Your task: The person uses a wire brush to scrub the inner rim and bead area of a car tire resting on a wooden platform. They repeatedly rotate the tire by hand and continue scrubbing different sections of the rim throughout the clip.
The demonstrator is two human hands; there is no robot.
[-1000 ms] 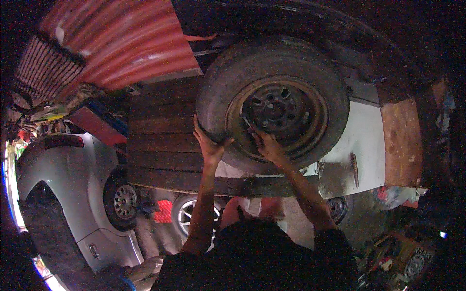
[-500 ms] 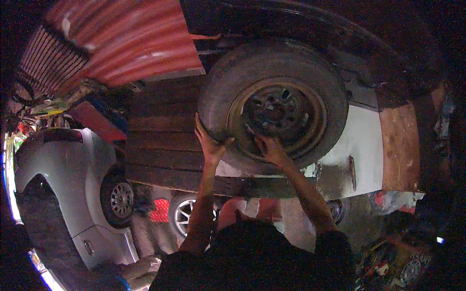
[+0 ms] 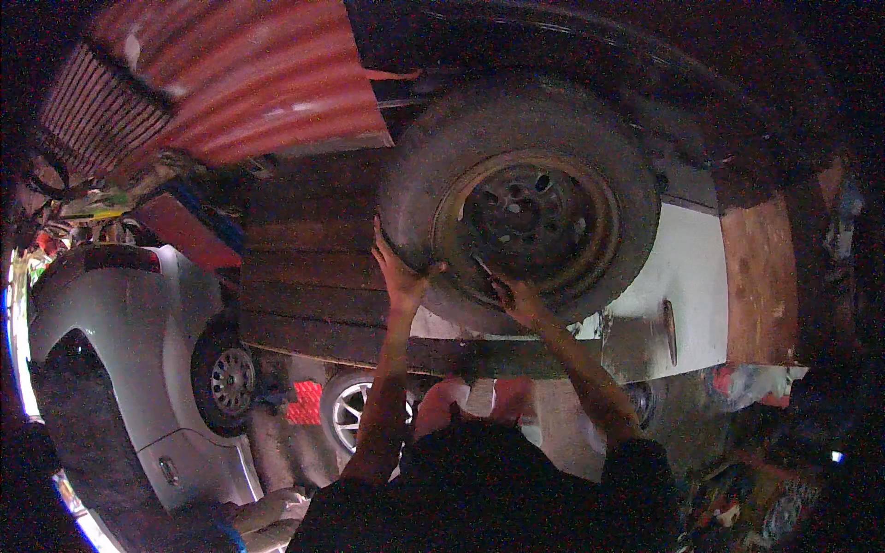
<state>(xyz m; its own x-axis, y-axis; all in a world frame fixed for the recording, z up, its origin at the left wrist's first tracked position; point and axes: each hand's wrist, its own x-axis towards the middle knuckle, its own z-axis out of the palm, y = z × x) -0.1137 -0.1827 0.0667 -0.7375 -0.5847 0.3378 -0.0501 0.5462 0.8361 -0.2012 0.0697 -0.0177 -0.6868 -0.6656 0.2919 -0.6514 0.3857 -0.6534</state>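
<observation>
A wheel (image 3: 525, 120) with a worn dark tyre and a rusty steel rim (image 3: 604, 230) stands in front of me, its hub side toward me. My left hand (image 3: 403, 278) grips the tyre's lower left edge, fingers along the tread and thumb on the sidewall. At the rim's lower edge, my right hand (image 3: 518, 297) is closed on a slim tool. The light tip of this slim tool (image 3: 482, 266) points up and left against the inner rim; its exact kind is too dark to make out.
Behind the wheel is a dark plank surface (image 3: 313, 240), with a white panel (image 3: 687, 276) and a wooden board (image 3: 761, 276) to the right. Red corrugated sheet (image 3: 258, 83) hangs upper left. A silver car (image 3: 138, 323) stands left; a spoked wheel (image 3: 348, 415) is below.
My right hand has shifted slightly down with the slim tool, whose tip now shows lower on the rim. The wheel has turned a little. My left hand has stayed on the tyre.
</observation>
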